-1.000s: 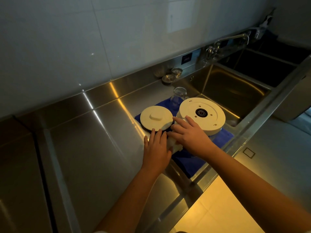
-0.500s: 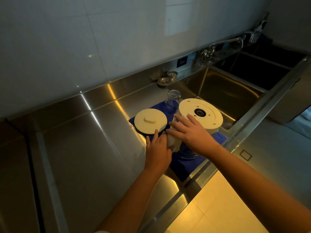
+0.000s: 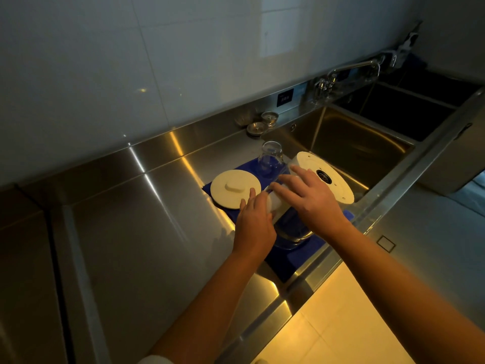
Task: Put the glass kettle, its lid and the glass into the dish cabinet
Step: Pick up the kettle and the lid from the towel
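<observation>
Presently: glass kettle [image 3: 321, 179], upside down and tilted on a blue mat [image 3: 296, 256] beside the sink [image 3: 349, 145], its white handle gripped by left hand [image 3: 256, 219] and right hand [image 3: 309, 198]. Lid [image 3: 235, 188] flat on mat, left of kettle. Glass [image 3: 270, 157] inverted behind.

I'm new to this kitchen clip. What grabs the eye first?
Both hands meet at centre: the left hand and right hand grip the upturned glass kettle with its round cream base, tilted over the blue mat. The round cream lid lies left of it, the clear glass behind.
</observation>
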